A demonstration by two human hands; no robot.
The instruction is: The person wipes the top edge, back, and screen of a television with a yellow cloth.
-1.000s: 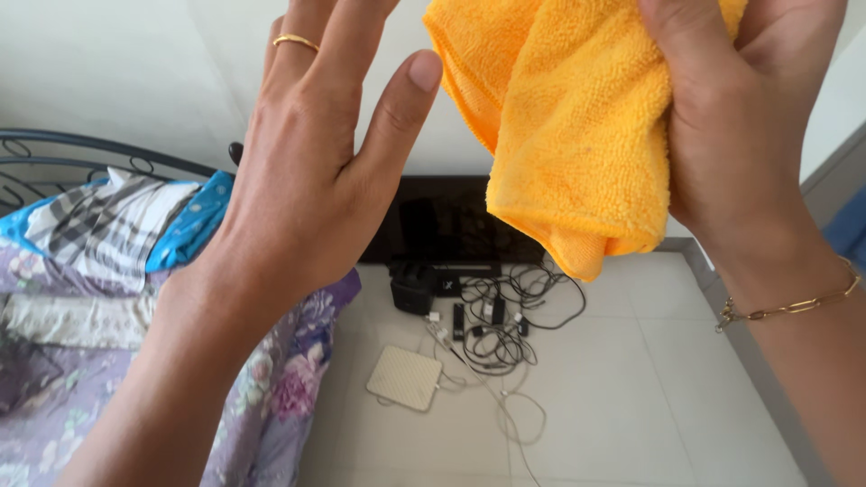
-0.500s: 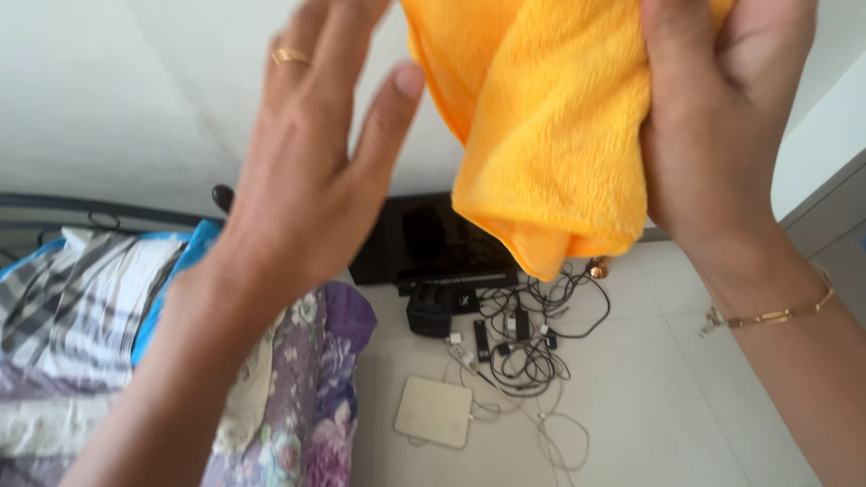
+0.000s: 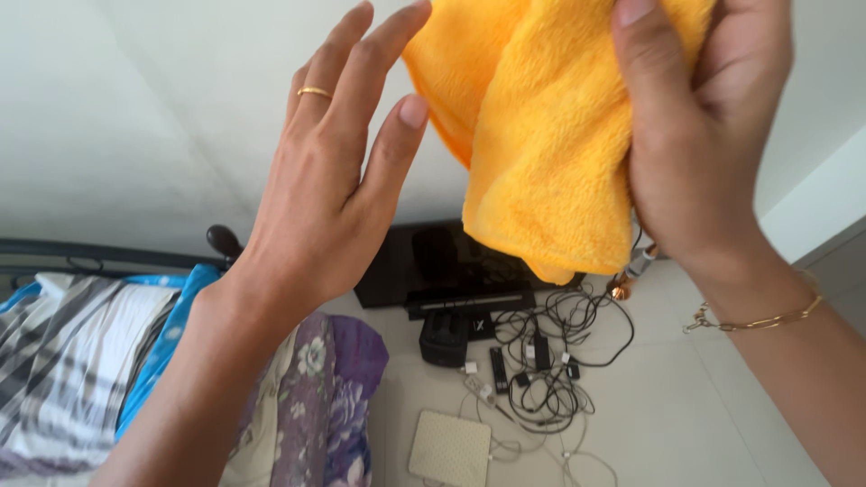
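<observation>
While the right hand (image 3: 699,144) is raised near the top of the view, its thumb and fingers are closed on an orange cloth (image 3: 541,135), thumb pressed across the front of the bunched fabric. The cloth hangs in folds from that pinch, its lower edge dangling above the dark flat screen (image 3: 433,261) that leans at the foot of the white wall (image 3: 135,117). The left hand (image 3: 329,189) is held up just beside the cloth, palm away, fingers spread and holding nothing; fingertips are near the cloth's left edge, contact cannot be told. A gold ring (image 3: 315,92) sits on one left finger, a chain bracelet (image 3: 758,317) on the right wrist. Below: tangled black cables (image 3: 550,361), a small black box (image 3: 444,338), a flat white device (image 3: 449,448) on the pale tiled floor (image 3: 686,424). At lower left, floral and striped bedding (image 3: 81,343). No container visible.
</observation>
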